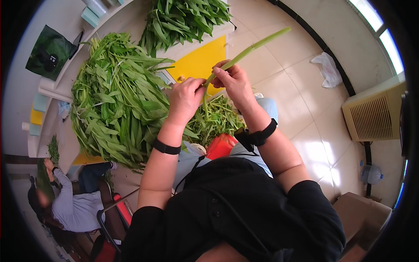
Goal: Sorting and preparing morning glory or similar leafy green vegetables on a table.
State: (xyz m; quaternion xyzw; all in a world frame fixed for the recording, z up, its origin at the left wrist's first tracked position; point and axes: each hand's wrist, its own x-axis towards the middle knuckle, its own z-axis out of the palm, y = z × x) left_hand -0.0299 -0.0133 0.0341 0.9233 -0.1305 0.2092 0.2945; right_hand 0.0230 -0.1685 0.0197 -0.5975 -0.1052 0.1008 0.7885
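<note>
A pale green water spinach stem [253, 47] runs slantwise between my two hands, its long bare end pointing up and right. My left hand [186, 95] pinches its lower part between thumb and fingers. Higher up, my right hand [233, 78] grips the same stem. Below my hands lies a heap of torn leaves and stem bits [217, 119], above a red container [222, 145] between my knees. Left of my left hand spreads a large pile of leafy water spinach [121, 104]. Another leafy bundle [186, 23] rests farther off at the top.
A yellow cabinet door [199, 65] with a round knob is just beyond my hands. At far left a seated person [75, 203] handles greens. A white plastic bag [326, 70] lies on the tiled floor [294, 101]. An air conditioner [373, 113] and a cardboard box [360, 216] stand to the right.
</note>
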